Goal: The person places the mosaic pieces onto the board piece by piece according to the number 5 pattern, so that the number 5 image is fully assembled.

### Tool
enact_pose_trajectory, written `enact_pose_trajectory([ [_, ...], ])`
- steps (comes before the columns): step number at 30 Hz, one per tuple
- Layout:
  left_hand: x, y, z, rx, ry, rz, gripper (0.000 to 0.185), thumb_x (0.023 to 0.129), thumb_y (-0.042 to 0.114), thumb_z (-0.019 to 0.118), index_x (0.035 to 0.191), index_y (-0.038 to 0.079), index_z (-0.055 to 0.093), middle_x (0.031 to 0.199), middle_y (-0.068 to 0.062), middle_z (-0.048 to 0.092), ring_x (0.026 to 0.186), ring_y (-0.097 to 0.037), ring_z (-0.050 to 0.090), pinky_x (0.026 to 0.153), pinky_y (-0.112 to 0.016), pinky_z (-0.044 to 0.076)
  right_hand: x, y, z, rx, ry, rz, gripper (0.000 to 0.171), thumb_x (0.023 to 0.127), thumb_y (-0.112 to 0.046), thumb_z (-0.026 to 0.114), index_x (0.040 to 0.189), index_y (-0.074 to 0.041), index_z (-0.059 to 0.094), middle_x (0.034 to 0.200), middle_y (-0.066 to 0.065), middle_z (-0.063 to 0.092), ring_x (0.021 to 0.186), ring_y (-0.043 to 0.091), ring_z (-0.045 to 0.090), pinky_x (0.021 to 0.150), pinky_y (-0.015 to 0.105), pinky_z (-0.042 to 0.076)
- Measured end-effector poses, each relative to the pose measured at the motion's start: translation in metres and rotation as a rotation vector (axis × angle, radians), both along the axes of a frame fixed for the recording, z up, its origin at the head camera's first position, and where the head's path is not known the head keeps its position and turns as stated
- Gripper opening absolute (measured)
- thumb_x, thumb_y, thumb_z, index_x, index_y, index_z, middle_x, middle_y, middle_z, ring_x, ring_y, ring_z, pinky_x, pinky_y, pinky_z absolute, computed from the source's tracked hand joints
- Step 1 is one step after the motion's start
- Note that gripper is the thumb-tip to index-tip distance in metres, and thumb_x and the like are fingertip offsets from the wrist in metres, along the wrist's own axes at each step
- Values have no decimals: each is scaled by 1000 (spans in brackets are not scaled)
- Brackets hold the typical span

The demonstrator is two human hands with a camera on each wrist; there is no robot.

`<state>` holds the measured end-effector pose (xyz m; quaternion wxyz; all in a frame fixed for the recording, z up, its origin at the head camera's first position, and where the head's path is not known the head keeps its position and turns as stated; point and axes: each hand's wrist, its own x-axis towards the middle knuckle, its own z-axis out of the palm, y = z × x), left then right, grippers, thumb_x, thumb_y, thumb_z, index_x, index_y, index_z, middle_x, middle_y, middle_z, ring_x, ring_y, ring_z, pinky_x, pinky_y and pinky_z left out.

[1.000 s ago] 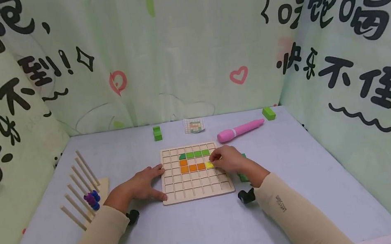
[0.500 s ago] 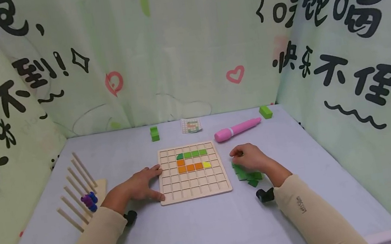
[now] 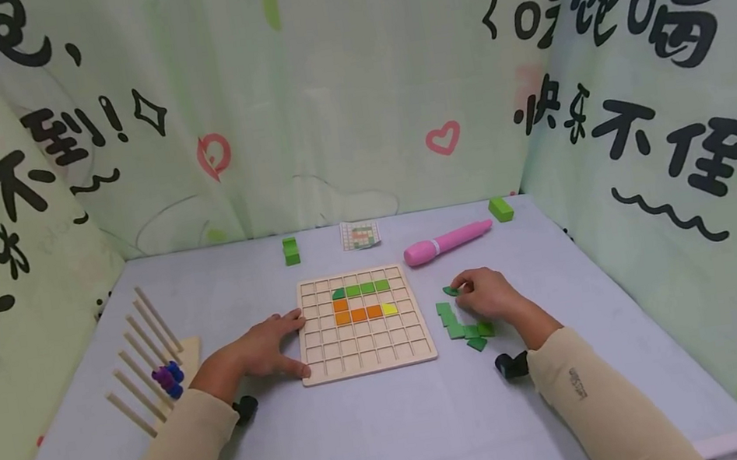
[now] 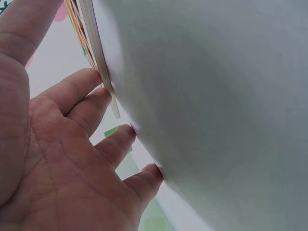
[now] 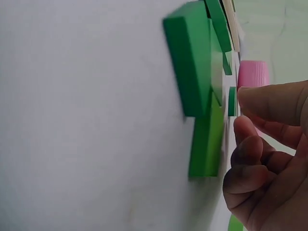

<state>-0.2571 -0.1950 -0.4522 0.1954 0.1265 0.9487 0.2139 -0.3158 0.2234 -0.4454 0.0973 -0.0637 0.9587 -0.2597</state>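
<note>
A wooden grid board (image 3: 367, 348) lies mid-table, holding a row of green tiles (image 3: 361, 289), orange tiles (image 3: 357, 314) and one yellow tile (image 3: 390, 309). My left hand (image 3: 285, 344) rests flat at the board's left edge with straight fingers; in the left wrist view its fingertips (image 4: 98, 77) touch the board's edge (image 4: 96, 43). To the right of the board my right hand (image 3: 460, 292) pinches a small green tile (image 3: 451, 291) at the far end of a pile of green tiles (image 3: 463, 328). The right wrist view shows the thumb and forefinger (image 5: 250, 98) at that tile (image 5: 232, 101).
A pink pen (image 3: 448, 242) lies behind the board on the right. Two green blocks (image 3: 290, 250) (image 3: 501, 209) and a pattern card (image 3: 362, 235) sit near the back edge. A wooden peg rack (image 3: 145, 348) with beads (image 3: 170, 377) stands left. Printed curtains enclose three sides.
My right hand left the yellow tile on the board, moved right to the green tile pile and took hold of a green tile. The left hand stayed put.
</note>
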Motion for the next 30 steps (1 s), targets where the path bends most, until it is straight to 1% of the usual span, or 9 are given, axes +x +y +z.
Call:
enact_pose_trajectory([
  [3, -1, -1, 1, -2, 0, 2, 101, 79, 46, 90, 161, 13, 40, 173, -7, 23, 159, -43, 16, 125, -62, 23, -2, -4, 2, 8, 9, 17, 27, 98, -15, 65, 124, -7, 69, 100, 9, 62, 92, 24, 54, 75, 33, 46],
  [5, -1, -2, 1, -3, -1, 4, 102, 78, 46, 90, 161, 13, 40, 173, -7, 23, 159, -43, 16, 125, -62, 23, -2, -8, 2, 16, 10, 51, 27, 98, -17, 66, 122, -7, 71, 99, 9, 63, 91, 24, 55, 75, 33, 46],
  [9, -2, -2, -1, 5, -1, 2, 102, 78, 46, 90, 161, 13, 40, 173, -7, 23, 159, -43, 16, 125, -62, 23, 0, -13, 0, 50, 15, 114, 27, 97, -22, 70, 119, -7, 75, 102, 7, 69, 93, 22, 57, 80, 35, 49],
  [13, -2, -2, -2, 4, 4, -4, 102, 78, 47, 90, 160, 13, 41, 173, -6, 24, 159, -42, 17, 125, -61, 24, 3, -13, 0, 58, 18, 141, 27, 95, -22, 74, 116, -6, 76, 106, 8, 72, 93, 21, 59, 84, 38, 52],
  [18, -1, -1, -1, -14, 4, 11, 102, 77, 48, 90, 160, 14, 41, 174, -5, 23, 159, -42, 17, 125, -61, 24, 4, -15, 3, 66, 16, 182, 23, 93, -18, 76, 111, -4, 75, 102, 9, 71, 92, 22, 60, 86, 40, 53],
  [23, 0, 0, 1, -17, -3, 12, 102, 78, 49, 90, 161, 15, 40, 174, -4, 23, 159, -42, 16, 125, -61, 24, 4, -15, 2, 56, 15, 163, 17, 92, -15, 76, 104, -5, 69, 95, 7, 66, 88, 21, 58, 80, 34, 51],
  [27, 1, 0, 1, -18, -2, 8, 102, 78, 49, 90, 161, 15, 41, 174, -4, 23, 159, -42, 17, 125, -61, 24, 5, -15, 1, 21, 15, 145, 15, 92, -12, 76, 102, -5, 67, 92, 6, 64, 85, 19, 58, 73, 30, 49],
  [30, 0, 0, 0, -22, -1, 10, 102, 78, 49, 90, 161, 16, 41, 174, -4, 23, 159, -42, 17, 125, -62, 25, 6, -14, 0, 8, 21, 138, 13, 93, -11, 74, 103, -5, 67, 90, 6, 63, 83, 19, 57, 71, 29, 48],
])
